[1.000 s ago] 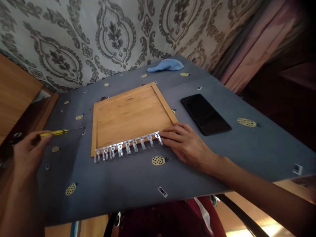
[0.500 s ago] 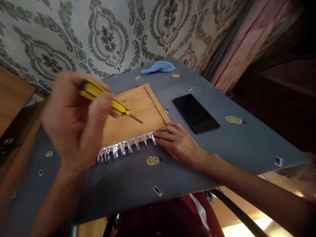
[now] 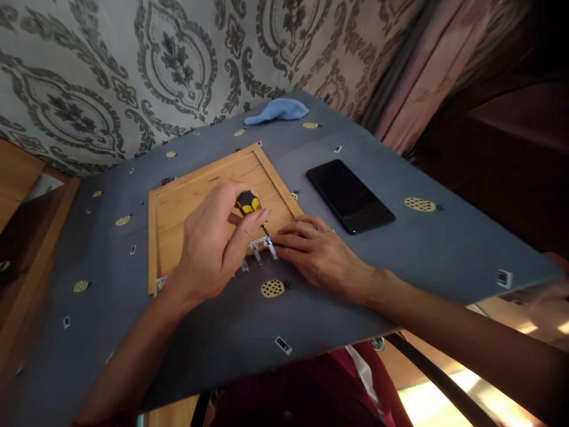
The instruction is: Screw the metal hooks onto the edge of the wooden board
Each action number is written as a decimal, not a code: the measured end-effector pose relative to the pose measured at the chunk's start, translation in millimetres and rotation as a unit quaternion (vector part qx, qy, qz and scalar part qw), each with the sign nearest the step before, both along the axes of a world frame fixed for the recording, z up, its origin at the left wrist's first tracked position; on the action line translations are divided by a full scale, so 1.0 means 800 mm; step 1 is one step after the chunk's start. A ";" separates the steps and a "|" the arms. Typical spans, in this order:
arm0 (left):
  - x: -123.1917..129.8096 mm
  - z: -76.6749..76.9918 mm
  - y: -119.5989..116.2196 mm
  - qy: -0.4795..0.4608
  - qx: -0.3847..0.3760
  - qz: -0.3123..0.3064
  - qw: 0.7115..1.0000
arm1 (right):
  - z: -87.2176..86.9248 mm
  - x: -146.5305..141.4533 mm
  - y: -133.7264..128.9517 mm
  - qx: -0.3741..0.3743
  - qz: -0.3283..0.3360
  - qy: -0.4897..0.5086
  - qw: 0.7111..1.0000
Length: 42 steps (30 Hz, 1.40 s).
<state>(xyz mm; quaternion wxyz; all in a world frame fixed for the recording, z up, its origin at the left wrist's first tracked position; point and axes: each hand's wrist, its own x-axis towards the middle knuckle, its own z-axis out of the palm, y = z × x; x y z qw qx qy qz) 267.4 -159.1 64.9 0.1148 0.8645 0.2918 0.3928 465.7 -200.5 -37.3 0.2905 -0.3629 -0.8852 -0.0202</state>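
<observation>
Screwdriver [image 3: 249,203] at the strip's end, fastening unproven

Your left hand [image 3: 213,243] is closed around the screwdriver's handle, its shaft slanting down to the end of the metal hook strip [image 3: 258,244] just in front of your right fingertips. Your right hand [image 3: 324,258] rests with fingers stretched forward at the near right corner of the wooden panel [image 3: 200,184]; you cover the contact, so I cannot tell whether they pinch the strip or only press on it.

As for progress, the strip lies along the panel's near edge, under and between your hands, and the tool seems to be at its end fixing point. Whether any screw is seated or tight cannot be told, and your left hand hides most of the hooks, so what remains along them stays open.

One second ago, your left hand was out to the left, its screwdriver apart from the panel; half a second ago it was a blur above the wood. Now you have brought it close beside your right hand, which has kept its place at the corner. The black phone [image 3: 351,196], beyond and right of your right hand, lies untouched.
</observation>
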 end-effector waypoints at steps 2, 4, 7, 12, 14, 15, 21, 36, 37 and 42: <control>0.002 -0.004 0.002 0.009 -0.003 -0.012 1.000 | 0.000 0.001 -0.001 -0.006 -0.003 -0.003 1.000; 0.003 -0.007 0.003 0.019 -0.004 -0.012 1.000 | 0.001 0.001 -0.001 -0.009 -0.004 -0.004 1.000; 0.002 -0.009 0.005 0.030 -0.007 -0.004 1.000 | 0.001 0.001 -0.002 -0.005 -0.004 -0.002 1.000; 0.001 -0.008 0.006 0.042 -0.008 0.000 0.999 | 0.001 0.000 0.000 0.011 -0.001 0.006 1.000; 0.001 -0.008 0.006 0.045 -0.007 0.002 0.999 | 0.001 0.001 0.000 0.015 0.000 0.009 1.000; 0.001 -0.008 0.006 0.047 -0.007 0.002 0.999 | 0.001 0.001 0.001 0.015 0.001 0.009 1.000; 0.001 -0.007 0.007 0.061 0.000 0.006 0.998 | 0.000 0.001 -0.001 -0.001 0.000 -0.002 1.000; 0.000 -0.004 0.004 0.122 0.073 -0.002 0.990 | 0.000 0.001 -0.001 0.005 -0.003 -0.005 1.000; 0.000 -0.005 0.004 0.126 0.075 0.001 0.989 | 0.000 0.001 -0.001 0.007 -0.001 -0.004 1.000; 0.000 -0.005 0.005 0.117 0.083 0.010 0.990 | -0.001 0.002 -0.002 0.006 0.000 -0.004 1.000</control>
